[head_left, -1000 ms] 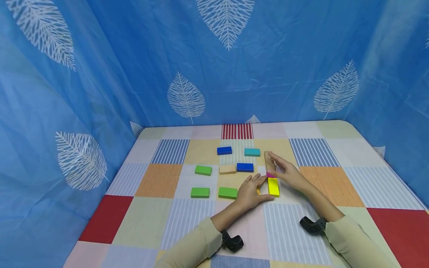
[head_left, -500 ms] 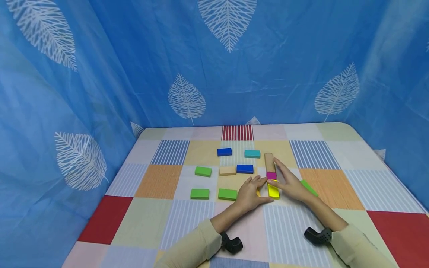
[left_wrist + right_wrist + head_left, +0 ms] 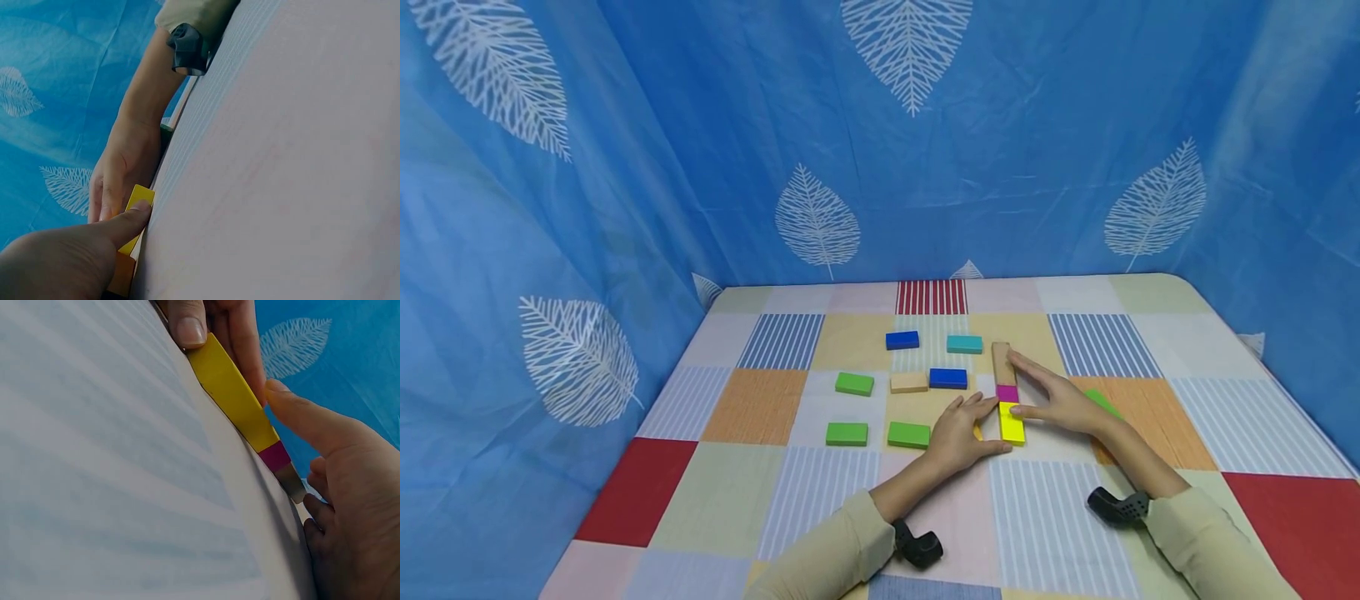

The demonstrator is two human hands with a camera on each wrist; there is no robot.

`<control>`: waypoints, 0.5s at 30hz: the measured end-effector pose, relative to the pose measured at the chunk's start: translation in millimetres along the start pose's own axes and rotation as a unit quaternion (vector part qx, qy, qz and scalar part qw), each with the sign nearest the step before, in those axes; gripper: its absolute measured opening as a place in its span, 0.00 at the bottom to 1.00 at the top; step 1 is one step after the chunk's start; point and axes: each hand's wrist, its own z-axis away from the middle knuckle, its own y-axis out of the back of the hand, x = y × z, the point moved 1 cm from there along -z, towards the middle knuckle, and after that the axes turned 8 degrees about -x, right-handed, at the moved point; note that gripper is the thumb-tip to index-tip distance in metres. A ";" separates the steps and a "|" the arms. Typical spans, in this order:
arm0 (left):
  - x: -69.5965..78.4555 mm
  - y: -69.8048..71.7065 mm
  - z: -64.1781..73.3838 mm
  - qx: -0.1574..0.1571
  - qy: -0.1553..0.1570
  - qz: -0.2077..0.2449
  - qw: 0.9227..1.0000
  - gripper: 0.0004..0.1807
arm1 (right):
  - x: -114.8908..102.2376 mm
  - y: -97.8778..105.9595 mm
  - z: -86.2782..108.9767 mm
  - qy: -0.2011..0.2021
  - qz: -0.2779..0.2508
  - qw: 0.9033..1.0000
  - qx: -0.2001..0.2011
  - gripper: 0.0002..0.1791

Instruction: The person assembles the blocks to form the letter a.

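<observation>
A wooden block, a magenta block and a yellow block lie end to end in a row. My left hand holds the yellow block, its thumb against the near end and its fingers along the left side. An orange block is mostly hidden under that hand. From the other side, my right hand reaches along the row with extended fingers. Its thumb rests over the yellow block, and its index fingertip is at the wooden block's right side.
Left of the row lie green, blue, pale wooden and turquoise blocks, set apart. Another green block shows partly behind the right wrist. A patchwork cloth covers the table; a blue curtain hangs behind.
My right hand has slid nearer and a little right, its thumb passing from the magenta block to the yellow one. The green block behind that wrist has come into sight. The left hand stays put.
</observation>
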 end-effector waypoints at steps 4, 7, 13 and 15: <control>0.1 -0.1 0.2 0.002 -0.003 0.001 1.000 0.39 | 0.3 -0.6 -1.0 -0.001 0.027 1.000 -0.007 0.51; 0.2 0.5 -0.1 0.004 -0.003 0.000 1.000 0.39 | -0.6 -0.6 -1.4 -0.002 0.040 0.999 -0.013 0.51; 0.6 0.8 -1.2 -0.011 0.013 0.005 1.000 0.39 | -2.9 -0.3 -0.7 -0.004 0.049 0.999 -0.020 0.50; 1.3 1.6 -1.8 -0.018 0.023 0.013 0.999 0.39 | -3.2 -0.7 -0.3 -0.004 0.050 0.999 -0.020 0.50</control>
